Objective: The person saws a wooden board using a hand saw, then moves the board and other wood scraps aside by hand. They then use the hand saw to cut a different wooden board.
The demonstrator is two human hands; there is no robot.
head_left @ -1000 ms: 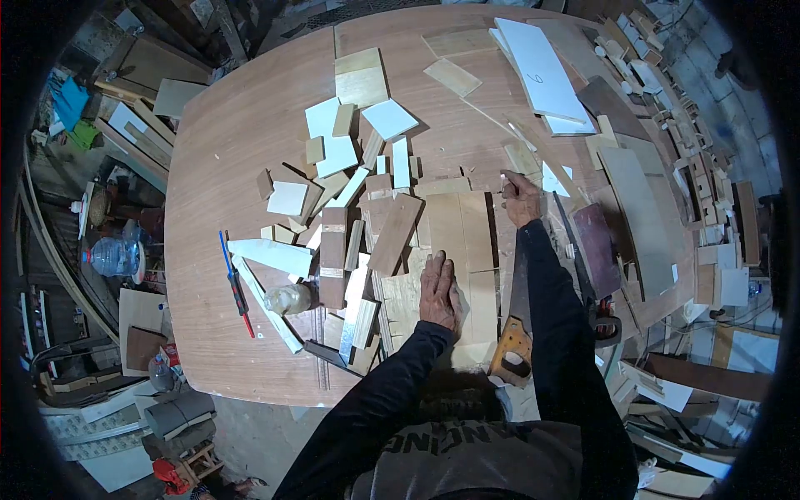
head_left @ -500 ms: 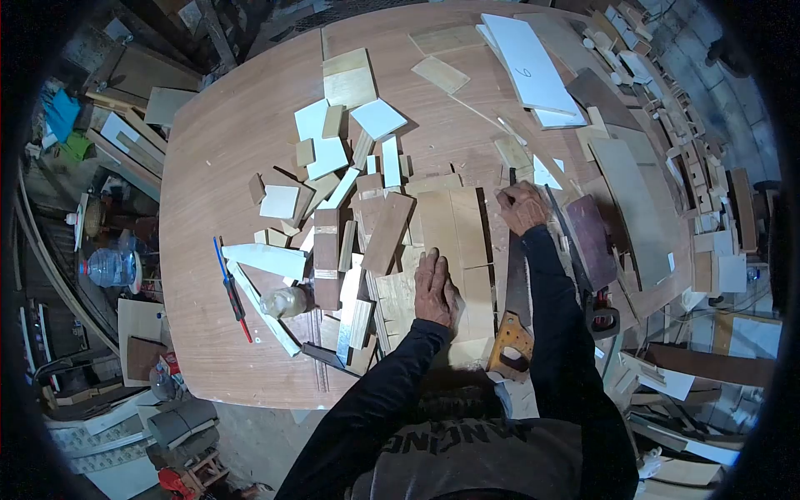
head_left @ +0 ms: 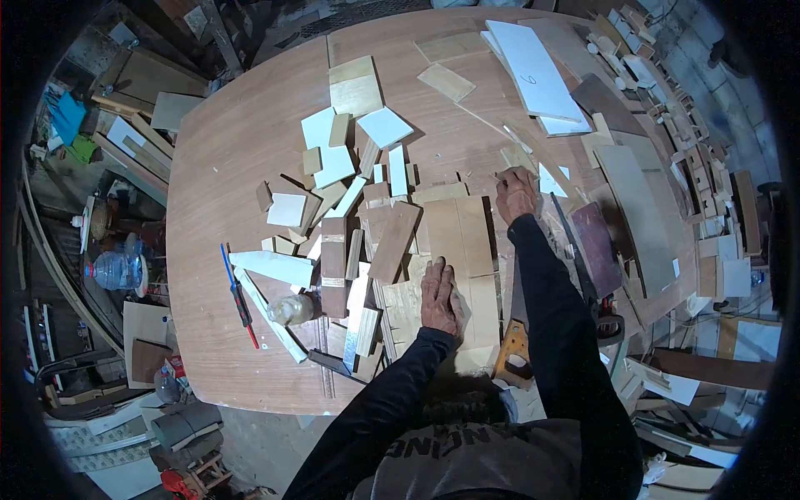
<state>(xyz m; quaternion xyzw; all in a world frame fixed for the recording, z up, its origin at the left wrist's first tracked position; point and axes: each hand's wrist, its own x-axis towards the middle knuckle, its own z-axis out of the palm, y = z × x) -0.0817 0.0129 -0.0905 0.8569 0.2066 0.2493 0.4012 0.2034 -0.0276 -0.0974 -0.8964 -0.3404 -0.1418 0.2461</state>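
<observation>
My left hand (head_left: 439,297) lies flat, fingers stretched forward, on a light brown wooden board (head_left: 460,237) in front of me. Beyond the board's right edge, my right hand (head_left: 517,196) rests low over the table with its fingers curled together. Something thin and small seems to poke out at its fingertips, too small to name. Partly under my right forearm lies a handsaw with a wooden handle (head_left: 514,354), its blade pointing away from me. Another saw with a dark handle (head_left: 610,327) lies farther right.
Wood offcuts (head_left: 333,158) crowd the table (head_left: 225,175) left of the board. A glass jar (head_left: 292,309) and a red-and-blue tool (head_left: 239,296) are nearby. White panels (head_left: 533,71) lie at the back right, and a purple-brown piece (head_left: 597,250) at the right.
My right hand has shifted slightly left and away from me, nearer the board's far right corner. My left hand stays flat on the board. The whole view has shifted a little.
</observation>
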